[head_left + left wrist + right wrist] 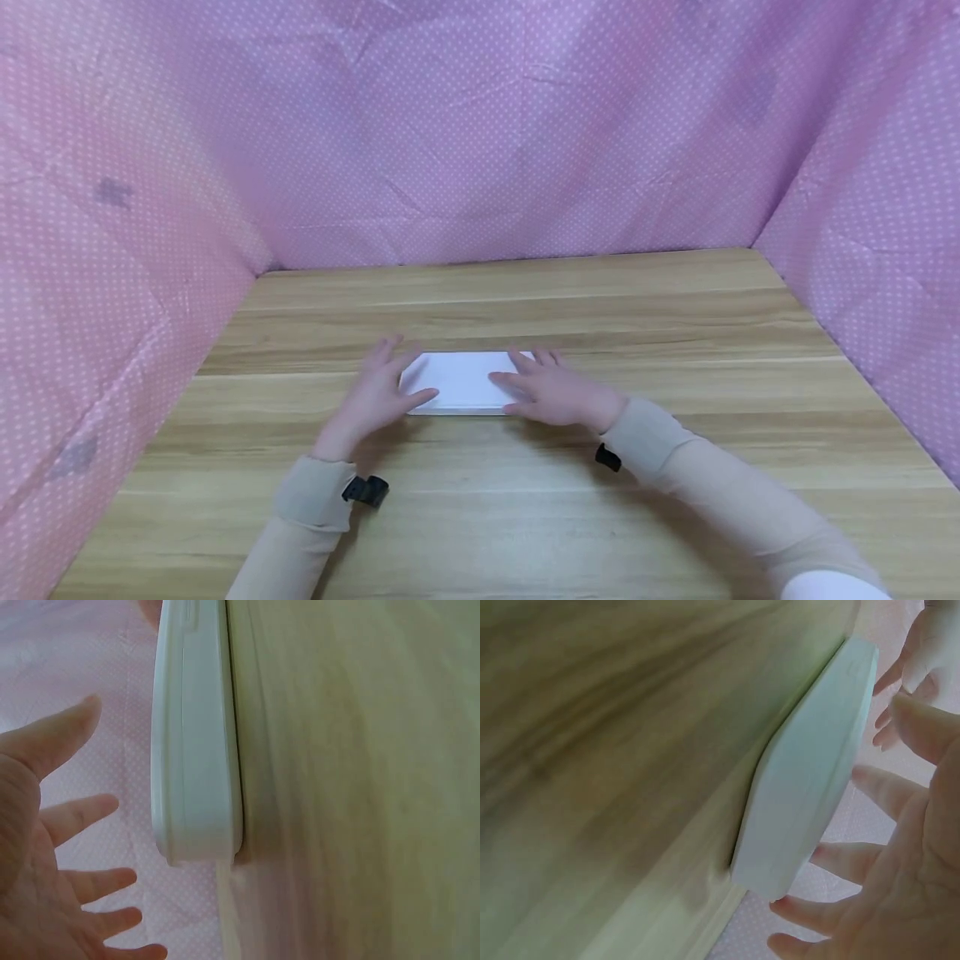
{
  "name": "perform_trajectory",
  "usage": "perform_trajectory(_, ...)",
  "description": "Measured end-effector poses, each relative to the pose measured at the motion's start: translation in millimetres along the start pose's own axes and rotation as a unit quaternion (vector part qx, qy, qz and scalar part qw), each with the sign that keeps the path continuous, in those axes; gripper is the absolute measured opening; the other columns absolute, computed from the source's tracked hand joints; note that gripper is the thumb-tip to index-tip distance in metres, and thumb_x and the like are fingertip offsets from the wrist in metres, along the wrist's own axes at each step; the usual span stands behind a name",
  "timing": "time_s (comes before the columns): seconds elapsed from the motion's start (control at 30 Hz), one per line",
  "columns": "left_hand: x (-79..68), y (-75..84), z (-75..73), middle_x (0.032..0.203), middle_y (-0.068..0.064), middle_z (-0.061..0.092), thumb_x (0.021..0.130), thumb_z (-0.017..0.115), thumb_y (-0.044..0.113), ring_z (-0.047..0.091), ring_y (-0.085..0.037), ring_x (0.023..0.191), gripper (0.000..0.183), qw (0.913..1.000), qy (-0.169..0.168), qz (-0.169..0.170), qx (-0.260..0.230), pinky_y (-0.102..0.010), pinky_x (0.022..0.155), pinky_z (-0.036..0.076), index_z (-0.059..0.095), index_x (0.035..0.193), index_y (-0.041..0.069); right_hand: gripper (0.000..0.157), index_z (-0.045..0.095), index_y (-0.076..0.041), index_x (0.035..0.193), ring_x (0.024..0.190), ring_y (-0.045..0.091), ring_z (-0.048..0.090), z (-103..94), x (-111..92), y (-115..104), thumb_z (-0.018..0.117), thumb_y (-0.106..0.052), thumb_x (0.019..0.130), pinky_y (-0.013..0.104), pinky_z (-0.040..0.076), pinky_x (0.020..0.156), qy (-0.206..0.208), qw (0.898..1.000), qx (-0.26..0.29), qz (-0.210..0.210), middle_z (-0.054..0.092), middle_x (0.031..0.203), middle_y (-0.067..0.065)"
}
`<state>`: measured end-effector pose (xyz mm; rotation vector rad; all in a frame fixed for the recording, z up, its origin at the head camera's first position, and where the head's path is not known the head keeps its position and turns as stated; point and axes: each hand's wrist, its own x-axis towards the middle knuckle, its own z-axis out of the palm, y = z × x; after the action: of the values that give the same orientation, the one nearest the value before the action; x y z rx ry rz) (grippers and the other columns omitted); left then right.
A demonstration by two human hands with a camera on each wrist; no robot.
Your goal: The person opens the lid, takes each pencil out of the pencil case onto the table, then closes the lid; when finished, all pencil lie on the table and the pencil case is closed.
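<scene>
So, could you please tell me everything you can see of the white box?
The box is white, flat and oblong, plastic-looking, with rounded corners and a line along its side. It lies on the table, looking closed, the left hand and right hand at its ends; whether they touch it is unclear.

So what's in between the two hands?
A flat white box lies on the wood-grain table between the left hand and the right hand. The head view shows this.
</scene>
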<state>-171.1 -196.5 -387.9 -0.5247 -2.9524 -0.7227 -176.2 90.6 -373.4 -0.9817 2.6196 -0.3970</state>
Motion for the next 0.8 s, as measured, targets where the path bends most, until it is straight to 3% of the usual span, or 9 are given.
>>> perform_trajectory(0.17, 1.4, 1.5, 4.8, 0.151, -0.025, 0.027, 0.083, 0.072, 0.035, 0.018, -0.046, 0.14, 0.062, 0.9962, -0.075, 0.043, 0.003, -0.059, 0.11, 0.021, 0.051, 0.137, 0.014, 0.055, 0.044, -0.026, 0.142, 0.135, 0.051, 0.027, 2.2, 5.0, -0.2, 0.06, -0.041, 0.091, 0.064, 0.023, 0.107, 0.025, 0.999, -0.039, -0.01, 0.028, 0.152, 0.021)
perform_trajectory(0.27, 1.4, 4.3, 6.2, 0.153, -0.023, 0.024, 0.083, 0.072, 0.034, 0.015, -0.045, 0.141, 0.061, 0.9935, -0.104, 0.046, -0.013, -0.058, 0.111, 0.02, 0.051, 0.138, 0.017, 0.055, 0.053, -0.021, 0.136, 0.115, 0.041, 0.05, 3.0, 9.8, 0.6, 0.068, -0.037, 0.086, 0.056, 0.04, 0.098, 0.066, 0.993, -0.086, -0.05, 0.047, 0.134, 0.022)
perform_trajectory(0.33, 1.4, 6.3, 7.0, 0.153, -0.023, 0.023, 0.083, 0.072, 0.034, 0.015, -0.045, 0.142, 0.06, 0.9923, -0.113, 0.048, -0.016, -0.058, 0.111, 0.02, 0.051, 0.137, 0.017, 0.054, 0.057, -0.019, 0.132, 0.099, 0.031, 0.055, 3.0, 13.1, 0.4, 0.072, -0.037, 0.083, 0.047, 0.046, 0.09, 0.085, 0.988, -0.11, -0.071, 0.054, 0.119, 0.017)
perform_trajectory(0.5, 3.4, 10.0, 11.0, 0.152, -0.025, 0.025, 0.083, 0.072, 0.032, 0.017, -0.047, 0.14, 0.059, 0.9918, -0.114, 0.058, 0.001, -0.06, 0.11, 0.019, 0.052, 0.137, 0.019, 0.053, 0.063, -0.015, 0.126, 0.076, 0.017, 0.049, 0.9, 19.6, -2.4, 0.075, -0.037, 0.079, 0.031, 0.047, 0.071, 0.091, 0.987, -0.107, -0.077, 0.053, 0.1, 0.008)
perform_trajectory(0.63, 6.4, 11.7, 15.3, 0.149, -0.027, 0.03, 0.081, 0.074, 0.03, 0.023, -0.049, 0.137, 0.057, 0.9925, -0.092, 0.079, 0.016, -0.061, 0.109, 0.02, 0.055, 0.134, 0.019, 0.051, 0.067, -0.012, 0.119, 0.066, 0.015, 0.048, -1.6, 23.4, -5.3, 0.078, -0.035, 0.075, 0.028, 0.047, 0.063, 0.093, 0.988, -0.096, -0.075, 0.053, 0.093, 0.007)
perform_trajectory(0.8, 8.3, 14.0, 17.8, 0.145, -0.028, 0.035, 0.078, 0.076, 0.029, 0.027, -0.05, 0.134, 0.058, 0.9933, -0.076, 0.083, 0.027, -0.061, 0.109, 0.023, 0.057, 0.132, 0.019, 0.054, 0.066, -0.013, 0.122, 0.067, 0.017, 0.049, -3.0, 25.6, -7.4, 0.079, -0.035, 0.075, 0.032, 0.05, 0.067, 0.084, 0.99, -0.096, -0.06, 0.057, 0.103, 0.014)
